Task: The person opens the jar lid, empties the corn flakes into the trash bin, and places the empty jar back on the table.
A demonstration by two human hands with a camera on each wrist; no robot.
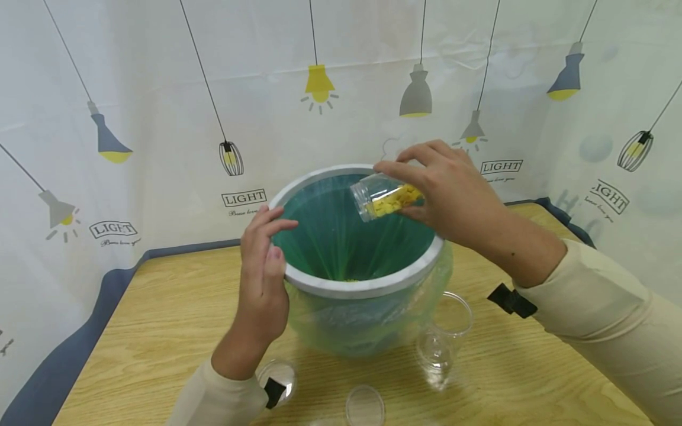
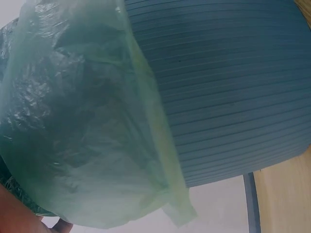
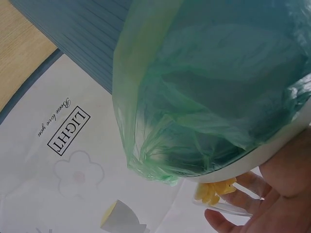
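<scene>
My right hand grips a clear plastic jar partly filled with small yellow pieces. The jar is tipped on its side above the bin, mouth toward the left, with the yellow pieces lying along its lower wall. Below it stands a blue trash bin with a white rim, lined with a green translucent bag folded over the outside. A few yellow bits show deep inside the bag. Against the bin's left rim rests my left hand, fingers extended over the edge.
On the wooden table, a clear empty jar stands right of the bin's front. One clear round lid lies nearer me, and another clear round piece is partly behind the left sleeve. A lamp-printed curtain hangs behind.
</scene>
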